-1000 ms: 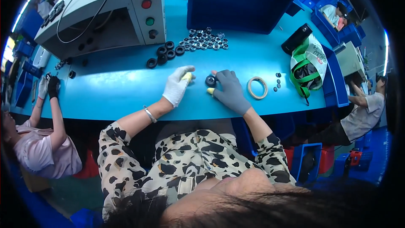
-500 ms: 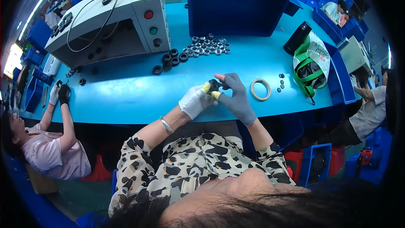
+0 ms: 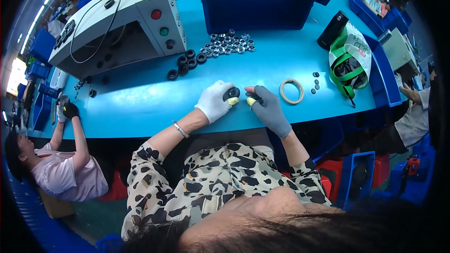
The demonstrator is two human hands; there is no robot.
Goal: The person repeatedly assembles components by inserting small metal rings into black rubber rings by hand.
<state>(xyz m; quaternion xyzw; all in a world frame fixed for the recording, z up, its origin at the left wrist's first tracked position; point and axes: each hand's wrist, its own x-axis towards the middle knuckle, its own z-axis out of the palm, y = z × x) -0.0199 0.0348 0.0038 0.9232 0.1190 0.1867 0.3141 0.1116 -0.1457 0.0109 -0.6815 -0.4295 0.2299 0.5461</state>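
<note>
While left hand [image 3: 213,101] grips black ring [image 3: 233,93], right hand [image 3: 271,111] sits just right of it, not touching, fingers curled toward thumb; whether pinching anything, cannot tell. Ring lies between hands, left nearer; round, no clear long axis.

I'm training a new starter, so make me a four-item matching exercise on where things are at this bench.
Column 1
1. Black round part
2. Tan ring
3. Shiny metal parts
4. Black bottle

Column 2
A. Clustered by the large blue bin
B. Held in the white-gloved left hand
C. Beside the white-and-green bag
D. Flat, just right of the grey-gloved right hand

Pairs: 1-B, 2-D, 3-A, 4-C
</note>
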